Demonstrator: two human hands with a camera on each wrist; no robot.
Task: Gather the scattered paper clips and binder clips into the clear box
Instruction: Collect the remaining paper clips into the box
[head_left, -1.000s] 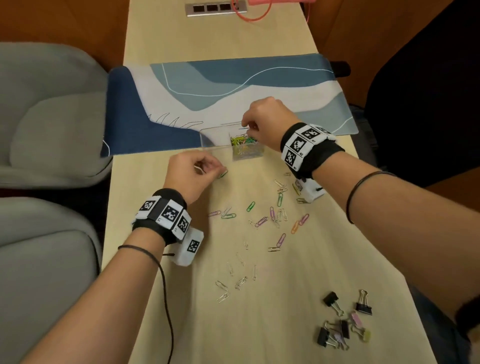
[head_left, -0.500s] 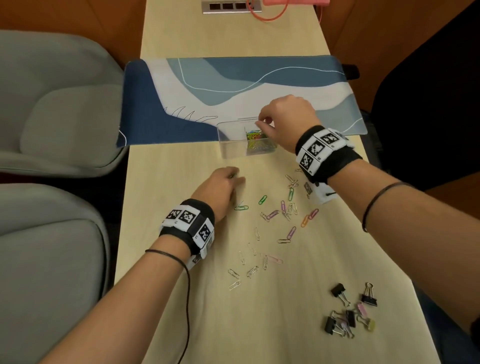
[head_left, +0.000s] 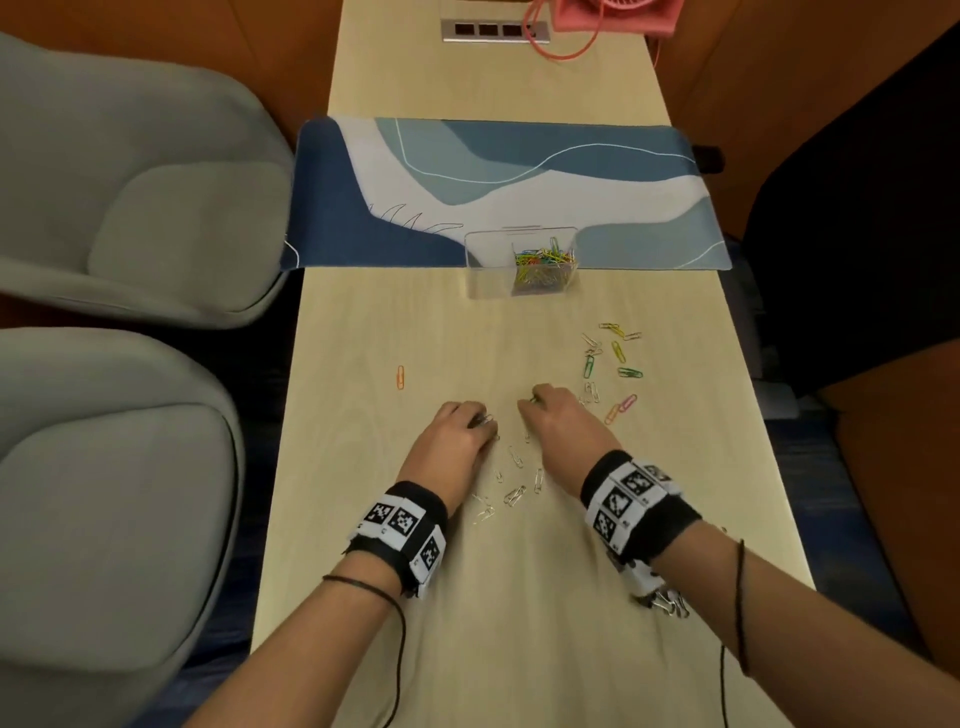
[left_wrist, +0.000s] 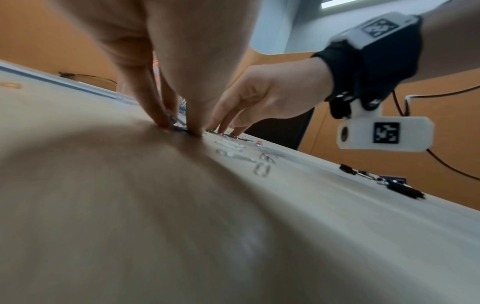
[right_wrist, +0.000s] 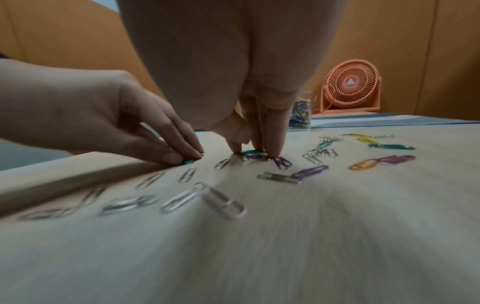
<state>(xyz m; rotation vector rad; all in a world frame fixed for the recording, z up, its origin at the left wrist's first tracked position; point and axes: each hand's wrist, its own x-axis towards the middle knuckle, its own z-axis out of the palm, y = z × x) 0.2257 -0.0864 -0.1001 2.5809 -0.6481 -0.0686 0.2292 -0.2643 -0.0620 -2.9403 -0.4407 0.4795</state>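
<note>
The clear box (head_left: 521, 264) stands at the desk mat's near edge, with a heap of coloured paper clips in its right half. My left hand (head_left: 483, 422) is down on the table and pinches a green paper clip (right_wrist: 187, 161) between thumb and fingers. Just to its right, my right hand (head_left: 531, 402) has thumb and fingertips closed on another green paper clip (right_wrist: 250, 152), with purple clips (right_wrist: 281, 162) beside it. Silver paper clips (head_left: 515, 470) lie between my wrists. Coloured paper clips (head_left: 615, 358) are scattered to the right. Binder clips (head_left: 669, 605) show partly under my right wrist.
One orange paper clip (head_left: 400, 376) lies alone on the left. A blue and white desk mat (head_left: 498, 197) crosses the table behind the box. An orange fan (right_wrist: 350, 87) and a socket strip (head_left: 493, 30) sit at the far end. Grey chairs (head_left: 130, 208) stand left of the table.
My right hand has left the box and come down to the loose clips near me. My left hand has moved nearer and right, beside it. The head view has tilted.
</note>
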